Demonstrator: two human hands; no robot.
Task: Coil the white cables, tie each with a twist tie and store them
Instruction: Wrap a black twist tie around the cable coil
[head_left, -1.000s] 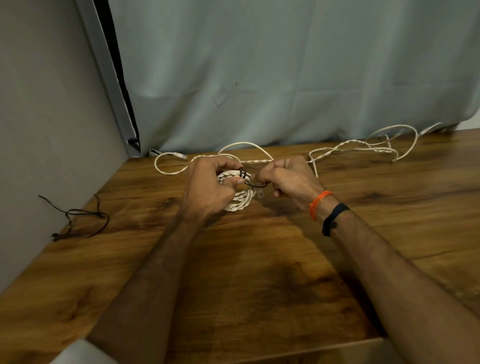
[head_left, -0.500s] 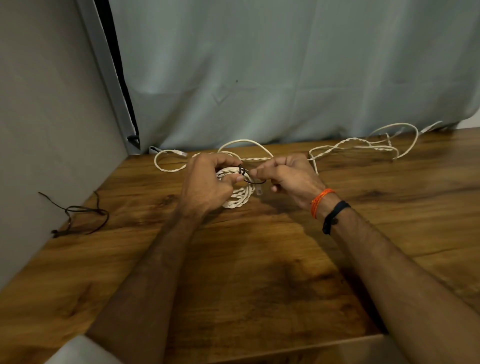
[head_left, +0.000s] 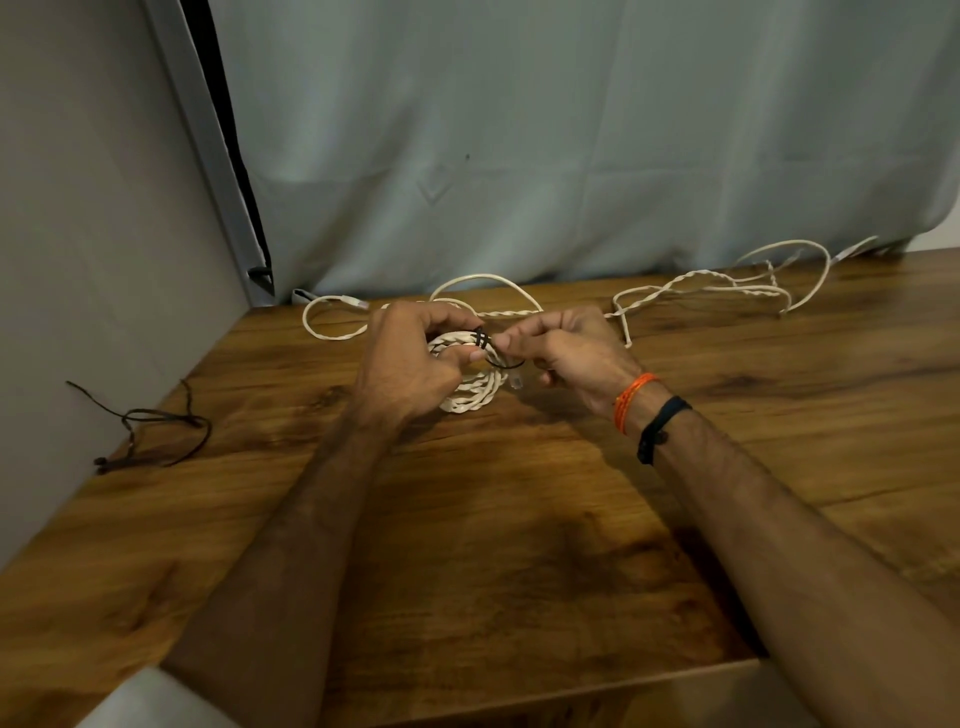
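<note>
A coiled white braided cable (head_left: 475, 392) lies on the wooden table (head_left: 467, 545) near its back edge. My left hand (head_left: 410, 364) grips the coil's left side, thumb and fingers closed on it. A black twist tie (head_left: 485, 343) is wrapped around the top of the coil, and my right hand (head_left: 566, 348) pinches its free end, which loops down to the right. A clear plug of the cable (head_left: 516, 382) shows under my right hand. Loose white cables (head_left: 701, 283) trail along the back of the table to the right and another loop (head_left: 332, 322) to the left.
A bundle of black twist ties (head_left: 150, 431) lies at the table's left edge beside the grey wall. A pale curtain (head_left: 571, 156) hangs behind the table. The table's front edge runs near the bottom of the view.
Both hands stayed at the coil; my right hand's fingers shifted slightly as the black tie was worked tighter around the coil's top.
</note>
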